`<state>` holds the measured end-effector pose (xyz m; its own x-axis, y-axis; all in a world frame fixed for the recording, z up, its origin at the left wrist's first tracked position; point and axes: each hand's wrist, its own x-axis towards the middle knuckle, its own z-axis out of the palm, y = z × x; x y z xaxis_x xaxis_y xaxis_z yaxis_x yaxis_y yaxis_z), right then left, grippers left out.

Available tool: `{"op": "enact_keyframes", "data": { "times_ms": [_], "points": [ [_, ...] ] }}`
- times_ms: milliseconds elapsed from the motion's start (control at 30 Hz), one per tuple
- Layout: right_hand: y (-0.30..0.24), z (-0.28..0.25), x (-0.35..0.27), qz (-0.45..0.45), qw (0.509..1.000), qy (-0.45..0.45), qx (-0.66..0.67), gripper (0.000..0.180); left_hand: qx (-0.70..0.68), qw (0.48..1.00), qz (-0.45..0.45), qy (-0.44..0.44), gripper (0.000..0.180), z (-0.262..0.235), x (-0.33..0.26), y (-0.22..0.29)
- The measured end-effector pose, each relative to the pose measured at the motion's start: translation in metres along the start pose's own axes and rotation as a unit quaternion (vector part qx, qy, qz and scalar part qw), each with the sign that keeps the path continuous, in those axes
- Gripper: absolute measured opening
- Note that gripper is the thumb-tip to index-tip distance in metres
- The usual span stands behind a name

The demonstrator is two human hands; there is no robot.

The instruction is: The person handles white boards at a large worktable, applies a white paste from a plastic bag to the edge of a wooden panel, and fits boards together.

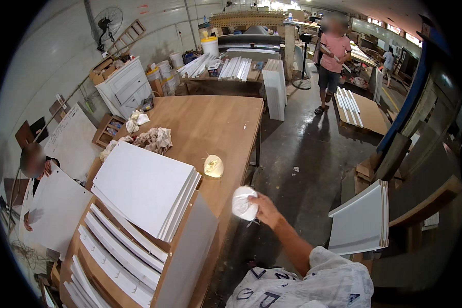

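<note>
My right hand (264,208) is closed on the edge of a white, rounded, cup-shaped thing (245,203) with thin strands hanging below it. I hold it in the air just past the right edge of the brown worktable (210,113); its exact kind is not clear. A pale yellow cup-shaped piece (213,166) lies on the tabletop, left of and beyond my hand. Nearer on the left, a stack of flat white panels (143,179) rests beside several long white strips (123,251). My left hand is out of the picture.
At the left, a person holds a large white panel (59,208). Another person (333,56) stands at the far right with white pieces in hand. Crumpled cloth (156,139) lies on the table. White panels (362,220) lean at the right, near a blue post (403,118).
</note>
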<state>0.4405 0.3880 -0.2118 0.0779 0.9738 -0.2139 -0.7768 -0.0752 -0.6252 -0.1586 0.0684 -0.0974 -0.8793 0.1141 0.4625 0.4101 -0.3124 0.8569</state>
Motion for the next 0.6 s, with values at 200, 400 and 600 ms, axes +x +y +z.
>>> {"op": "enact_keyframes", "data": {
  "times_ms": [200,400,600],
  "points": [
    [-0.069,0.079,-0.074,-0.215,0.971,-0.100,0.032,0.049,0.003,0.999,-0.010,-0.053,0.040,-0.025,0.021,0.000],
    [-0.008,0.107,-0.123,-0.026,0.878,-0.358,0.315,0.086,-0.029,0.980,-0.068,-0.187,0.042,-0.087,0.049,-0.045],
    [0.013,0.196,-0.179,-0.050,0.907,-0.317,0.272,0.086,0.042,0.988,-0.042,-0.140,0.038,-0.086,0.048,-0.069]
  ]
}}
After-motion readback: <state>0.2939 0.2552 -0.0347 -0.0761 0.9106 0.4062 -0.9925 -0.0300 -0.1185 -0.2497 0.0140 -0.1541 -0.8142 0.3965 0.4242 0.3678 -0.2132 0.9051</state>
